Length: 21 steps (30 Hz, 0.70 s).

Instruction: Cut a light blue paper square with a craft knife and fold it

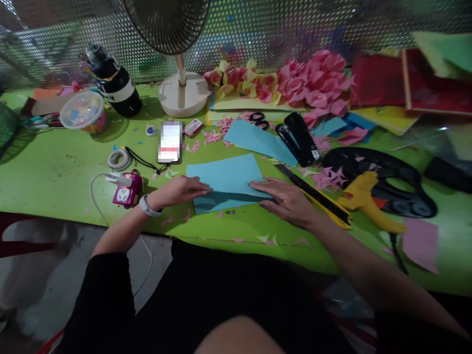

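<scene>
A sheet of light blue paper [224, 174] lies on the green table in front of me, its near part bent up and over with a dark shadow under the fold. My left hand [184, 191] pinches the paper's left edge between thumb and fingers. At the right edge, my right hand [283, 199] grips it, fingers on top and thumb lower down. Just beyond lies a second blue sheet [250, 136], partly under a black stapler [299, 139]. To the right of my right hand is a yellow and black utility knife [317, 196].
A yellow glue gun [368, 201] rests over a black palette-shaped tray [409, 172] at right. A fan [182, 93], a bottle [117, 86] and pink paper petals [317, 81] stand behind. A phone [170, 142], tape roll [119, 160] and purple power adapter [128, 189] lie left.
</scene>
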Each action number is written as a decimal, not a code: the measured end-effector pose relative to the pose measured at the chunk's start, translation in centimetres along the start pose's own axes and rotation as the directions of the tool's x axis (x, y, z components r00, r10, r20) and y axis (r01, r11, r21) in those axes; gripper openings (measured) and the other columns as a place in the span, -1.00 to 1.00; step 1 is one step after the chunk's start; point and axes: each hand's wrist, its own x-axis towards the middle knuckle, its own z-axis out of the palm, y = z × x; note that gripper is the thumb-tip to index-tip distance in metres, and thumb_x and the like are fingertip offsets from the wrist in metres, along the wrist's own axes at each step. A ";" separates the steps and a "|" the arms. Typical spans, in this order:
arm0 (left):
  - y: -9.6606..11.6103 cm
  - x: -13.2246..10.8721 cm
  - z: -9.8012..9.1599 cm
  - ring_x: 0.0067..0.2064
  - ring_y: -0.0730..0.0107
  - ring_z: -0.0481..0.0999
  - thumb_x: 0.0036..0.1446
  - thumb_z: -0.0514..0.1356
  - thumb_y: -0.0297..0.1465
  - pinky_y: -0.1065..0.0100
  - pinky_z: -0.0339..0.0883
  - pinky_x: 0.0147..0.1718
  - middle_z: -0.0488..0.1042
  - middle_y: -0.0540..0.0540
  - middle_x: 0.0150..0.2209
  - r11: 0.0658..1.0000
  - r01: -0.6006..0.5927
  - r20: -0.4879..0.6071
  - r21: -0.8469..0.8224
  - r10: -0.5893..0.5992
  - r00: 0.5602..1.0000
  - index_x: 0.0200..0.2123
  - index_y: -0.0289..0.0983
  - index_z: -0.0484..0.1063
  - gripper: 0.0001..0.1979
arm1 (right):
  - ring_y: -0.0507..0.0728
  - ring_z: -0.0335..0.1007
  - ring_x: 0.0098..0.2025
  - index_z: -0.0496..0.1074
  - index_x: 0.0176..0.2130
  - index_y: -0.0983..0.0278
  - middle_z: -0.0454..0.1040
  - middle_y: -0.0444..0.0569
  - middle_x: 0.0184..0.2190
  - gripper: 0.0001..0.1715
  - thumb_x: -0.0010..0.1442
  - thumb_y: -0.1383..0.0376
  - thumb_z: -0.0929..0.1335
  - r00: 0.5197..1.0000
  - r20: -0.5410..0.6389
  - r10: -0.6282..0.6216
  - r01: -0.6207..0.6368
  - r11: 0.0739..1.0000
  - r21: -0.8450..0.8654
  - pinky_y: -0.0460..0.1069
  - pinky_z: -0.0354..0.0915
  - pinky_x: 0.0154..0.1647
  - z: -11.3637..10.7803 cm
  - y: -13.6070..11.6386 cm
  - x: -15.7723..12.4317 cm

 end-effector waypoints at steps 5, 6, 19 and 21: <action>-0.2 0.3 0.0 -0.12 0.29 0.75 0.42 0.24 -0.22 0.33 0.62 -0.10 0.73 -0.15 -0.05 0.981 0.144 -0.072 -0.130 -0.155 0.985 0.00 -0.21 0.70 -0.71 | 0.34 0.66 0.04 0.63 0.14 0.10 0.71 0.02 -0.01 -0.55 0.43 -0.02 0.37 0.994 -0.057 0.089 -0.088 0.996 0.011 0.28 0.58 0.09 -0.2 -0.4 0.0; -0.3 0.4 0.1 -0.14 0.29 0.75 0.42 0.24 -0.21 0.35 0.61 -0.13 0.74 -0.15 -0.07 0.977 0.160 -0.078 -0.138 -0.172 0.982 -0.02 -0.22 0.71 -0.71 | 0.31 0.69 -0.06 0.67 0.05 0.08 0.73 -0.01 -0.10 -0.62 0.46 0.03 0.33 0.991 -0.072 0.115 -0.113 0.993 0.030 0.24 0.61 0.01 -0.1 -0.5 0.1; -0.2 0.4 0.5 -0.32 0.38 0.68 0.41 0.25 -0.13 0.41 0.48 -0.34 0.73 -0.13 -0.24 0.972 0.209 -0.202 -0.106 -0.227 0.953 -0.14 -0.25 0.69 -0.67 | 0.18 0.67 -0.36 0.70 -0.18 0.13 0.73 -0.05 -0.31 -0.63 0.49 0.08 0.33 0.974 -0.129 0.185 -0.172 0.980 0.102 0.05 0.55 -0.34 -0.1 -1.3 0.8; -0.2 0.4 0.5 -0.33 0.40 0.66 0.42 0.24 -0.14 0.42 0.46 -0.35 0.73 -0.12 -0.25 0.973 0.212 -0.205 -0.091 -0.226 0.952 -0.15 -0.25 0.68 -0.67 | 0.17 0.66 -0.38 0.70 -0.19 0.13 0.72 -0.05 -0.33 -0.62 0.49 0.08 0.33 0.974 -0.131 0.185 -0.175 0.981 0.088 0.04 0.54 -0.35 0.0 -1.3 0.8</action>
